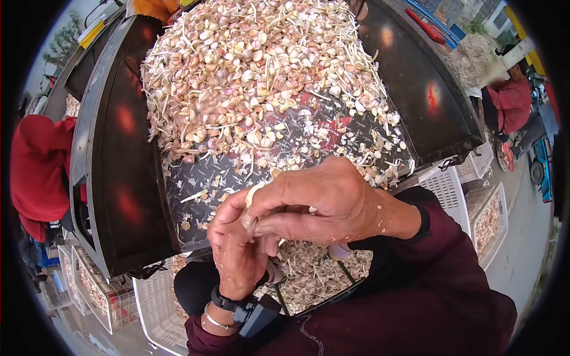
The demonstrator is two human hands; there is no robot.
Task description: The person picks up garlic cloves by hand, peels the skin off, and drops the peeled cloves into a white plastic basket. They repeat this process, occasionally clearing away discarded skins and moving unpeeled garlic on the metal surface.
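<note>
My right hand point(323, 199) reaches across from the right, thumb and fingers pinched together against the fingers of my left hand point(234, 252). Both hands are closed over the front edge of the metal tray point(208, 175). A pale, curved piece of garlic point(253, 194) shows at the right fingertips, and the fingers hide most of what lies between them. Bits of dry skin cling to both hands. Just beyond them, a big heap of loose garlic cloves point(237, 77) with stalks and skins covers the tray.
Dark metal side walls point(122, 160) flank the tray. Below the hands lies a container of garlic skins and stalks point(314, 276). White plastic crates stand at the left point(157, 305) and right point(445, 193). One person in red point(38, 172) is at the left, another point(512, 104) at the right.
</note>
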